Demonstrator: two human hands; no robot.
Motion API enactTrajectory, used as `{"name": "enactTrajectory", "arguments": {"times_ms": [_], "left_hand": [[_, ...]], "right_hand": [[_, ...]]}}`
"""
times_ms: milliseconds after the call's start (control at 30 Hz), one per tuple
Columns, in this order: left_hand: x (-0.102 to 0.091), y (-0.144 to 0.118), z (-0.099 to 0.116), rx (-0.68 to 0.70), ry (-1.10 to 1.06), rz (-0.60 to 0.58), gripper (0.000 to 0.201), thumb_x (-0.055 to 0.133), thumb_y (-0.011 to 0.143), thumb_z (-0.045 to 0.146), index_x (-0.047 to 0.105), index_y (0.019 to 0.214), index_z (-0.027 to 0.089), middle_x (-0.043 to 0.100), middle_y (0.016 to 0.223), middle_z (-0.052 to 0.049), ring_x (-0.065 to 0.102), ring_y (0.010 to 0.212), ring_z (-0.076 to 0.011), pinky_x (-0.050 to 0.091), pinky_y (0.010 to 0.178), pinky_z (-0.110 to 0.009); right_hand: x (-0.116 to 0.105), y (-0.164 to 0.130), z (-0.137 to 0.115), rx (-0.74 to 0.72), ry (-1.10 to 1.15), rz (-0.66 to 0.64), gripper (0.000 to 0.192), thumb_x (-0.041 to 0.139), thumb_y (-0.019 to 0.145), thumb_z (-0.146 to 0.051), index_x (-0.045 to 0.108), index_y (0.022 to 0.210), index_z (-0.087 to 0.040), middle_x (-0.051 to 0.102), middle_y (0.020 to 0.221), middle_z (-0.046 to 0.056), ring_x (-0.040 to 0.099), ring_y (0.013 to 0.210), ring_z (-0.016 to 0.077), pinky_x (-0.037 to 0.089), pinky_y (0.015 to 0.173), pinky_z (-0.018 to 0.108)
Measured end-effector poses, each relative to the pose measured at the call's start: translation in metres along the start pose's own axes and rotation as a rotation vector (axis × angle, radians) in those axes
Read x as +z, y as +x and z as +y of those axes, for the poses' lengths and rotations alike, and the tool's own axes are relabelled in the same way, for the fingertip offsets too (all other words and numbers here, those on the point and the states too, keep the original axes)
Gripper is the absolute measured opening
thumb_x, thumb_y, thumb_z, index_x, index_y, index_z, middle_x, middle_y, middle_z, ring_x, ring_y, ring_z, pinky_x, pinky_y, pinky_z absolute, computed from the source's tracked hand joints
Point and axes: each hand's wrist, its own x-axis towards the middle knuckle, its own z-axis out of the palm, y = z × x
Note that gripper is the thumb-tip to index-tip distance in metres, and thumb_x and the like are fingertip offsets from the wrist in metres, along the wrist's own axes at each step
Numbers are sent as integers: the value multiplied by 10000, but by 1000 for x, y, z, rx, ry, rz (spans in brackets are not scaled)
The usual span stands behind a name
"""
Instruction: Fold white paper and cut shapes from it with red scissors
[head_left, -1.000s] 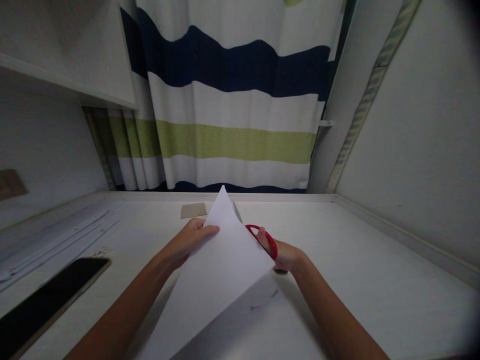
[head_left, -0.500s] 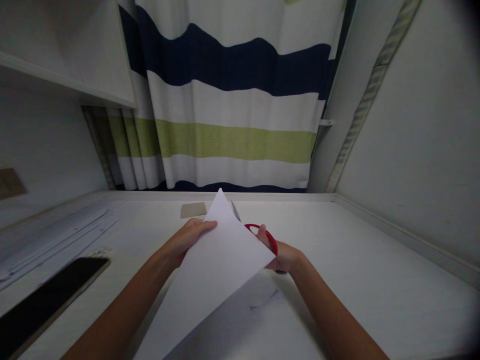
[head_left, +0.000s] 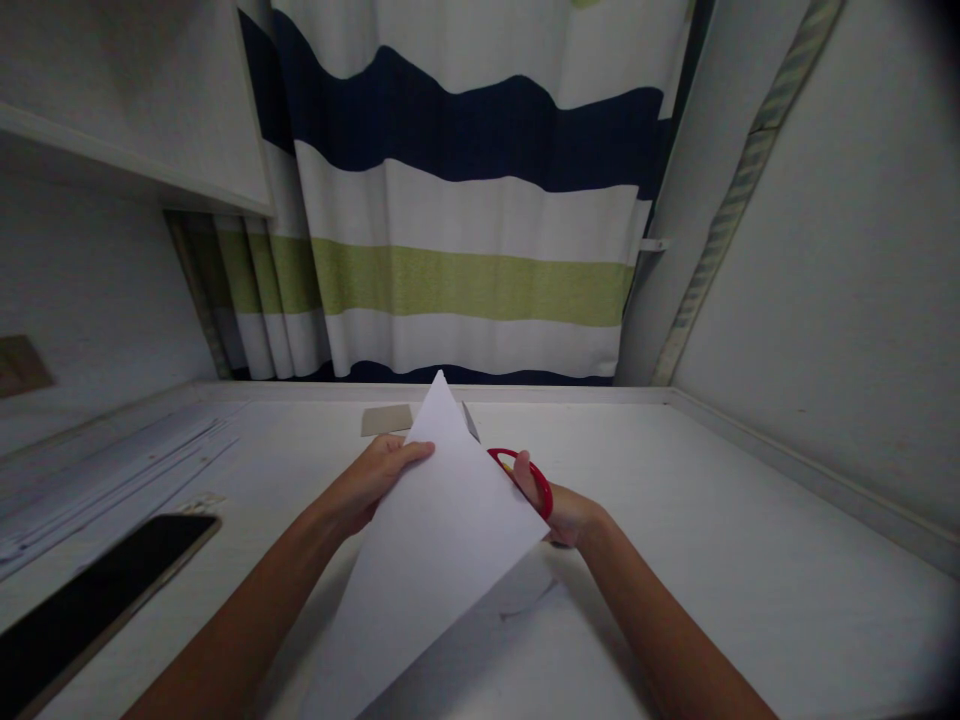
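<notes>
Single view, head-mounted, looks forward and down across white table [head_left: 750,560] toward striped curtain [head_left: 465,230] at far edge. Wide lens bends walls and shelf [head_left: 135,175] at frame sides; corners darkened. Camera close: both forearms enter from bottom edge, left hand [head_left: 371,480] and right hand [head_left: 559,510] sit low centre. No second view to overlap.

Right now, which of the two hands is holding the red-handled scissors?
The right hand: its fingers pass through the red loop of the scissors, partly hidden behind the white paper sheet. The left hand only pinches the sheet's left edge.
</notes>
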Motion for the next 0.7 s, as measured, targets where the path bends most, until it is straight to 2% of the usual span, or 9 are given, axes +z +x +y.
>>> {"name": "enactTrajectory", "arguments": {"times_ms": [167, 367, 500, 700], "left_hand": [[-2, -5, 4, 21, 24, -15, 243, 527, 681, 319, 586, 587, 102, 607, 512, -38, 518, 396, -102, 368, 373, -191], [-4, -8, 6, 24, 25, -29, 237, 532, 681, 319, 585, 601, 103, 610, 516, -34, 519, 396, -93, 362, 366, -174], [-5, -8, 5, 31, 28, -23, 244, 528, 684, 332, 582, 614, 105, 611, 519, -35, 517, 391, -94, 355, 356, -172], [-5, -7, 4, 64, 37, -11, 255, 518, 694, 333, 577, 594, 106, 599, 495, -29, 511, 382, -92, 351, 350, -171]], "right_hand": [[0, -2, 1, -63, -26, -25, 655, 339, 680, -639, 448, 1096, -146, 600, 826, 80, 556, 594, 136, 470, 540, 281], [-1, -5, 0, -146, -130, -54, 692, 337, 631, -681, 512, 1012, -130, 602, 769, 84, 525, 518, 111, 411, 427, 211], [-1, -4, 0, -229, -172, -89, 674, 324, 645, -672, 525, 986, -127, 598, 762, 84, 535, 557, 123, 417, 459, 219], [-1, -3, 0, -220, -194, -68, 626, 312, 685, -638, 521, 982, -129, 598, 728, 80, 547, 573, 139, 439, 489, 246]]}}
